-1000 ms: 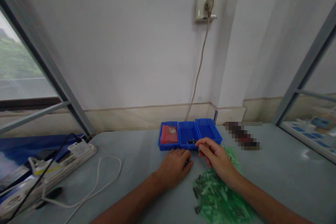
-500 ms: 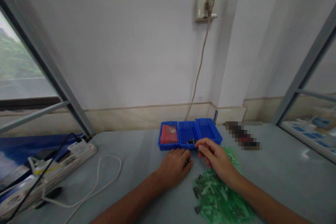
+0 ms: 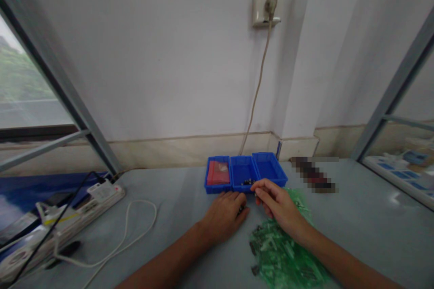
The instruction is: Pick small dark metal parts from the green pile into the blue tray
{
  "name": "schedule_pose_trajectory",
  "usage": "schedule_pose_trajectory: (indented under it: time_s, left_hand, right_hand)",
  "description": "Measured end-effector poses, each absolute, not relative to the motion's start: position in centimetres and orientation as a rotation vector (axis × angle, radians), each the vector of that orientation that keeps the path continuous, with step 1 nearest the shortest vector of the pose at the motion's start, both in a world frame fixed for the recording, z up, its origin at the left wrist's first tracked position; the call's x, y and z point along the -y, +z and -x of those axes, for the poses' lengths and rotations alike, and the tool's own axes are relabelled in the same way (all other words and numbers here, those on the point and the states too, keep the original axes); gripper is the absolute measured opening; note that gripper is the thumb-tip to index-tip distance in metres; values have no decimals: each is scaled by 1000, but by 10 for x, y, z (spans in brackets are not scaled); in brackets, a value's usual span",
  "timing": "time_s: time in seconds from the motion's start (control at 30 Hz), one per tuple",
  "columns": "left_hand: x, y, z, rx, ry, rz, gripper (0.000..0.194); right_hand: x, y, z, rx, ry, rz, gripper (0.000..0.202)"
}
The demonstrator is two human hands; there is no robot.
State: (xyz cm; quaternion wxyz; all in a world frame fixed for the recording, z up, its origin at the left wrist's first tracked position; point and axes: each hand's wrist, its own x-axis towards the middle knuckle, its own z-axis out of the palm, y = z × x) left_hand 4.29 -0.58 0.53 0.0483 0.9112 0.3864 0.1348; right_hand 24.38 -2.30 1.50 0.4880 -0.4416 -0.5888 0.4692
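Note:
My left hand (image 3: 222, 217) rests on the table, its fingers curled over small dark metal parts (image 3: 241, 209) that peek out by the thumb. My right hand (image 3: 280, 203) is closed in a pinch at the front of the middle blue bin (image 3: 242, 169); a tiny piece shows at its fingertips, too small to name. More small dark parts (image 3: 248, 182) lie at the front of that bin. Under my right wrist spreads a green plastic bag (image 3: 288, 257) of small pieces, with several dark parts (image 3: 255, 271) along its left edge.
The left blue bin (image 3: 219, 189) holds red plastic bags (image 3: 218, 173). A third blue bin (image 3: 269, 167) adjoins on the right. A power strip (image 3: 91, 214) and white cable (image 3: 126, 230) lie at left. A blurred-out object (image 3: 315, 175) sits at right. The wall (image 3: 190, 54) rises behind.
My right hand's fingertips have shifted very slightly. My left hand, the bins and the green bag stay where they were.

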Motion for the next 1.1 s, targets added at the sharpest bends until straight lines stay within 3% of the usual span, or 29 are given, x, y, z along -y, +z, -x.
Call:
schedule_pose_trajectory:
  time_s: [0.67, 1.1]
  left_hand:
    - [6, 6, -43, -1168, 442, -2782, 8]
    - [7, 9, -43, -1169, 424, -2774, 8]
  right_hand:
    - [23, 15, -247, 1497, 948, 1100, 26]
    - [23, 14, -246, 1430, 1048, 1059, 28]
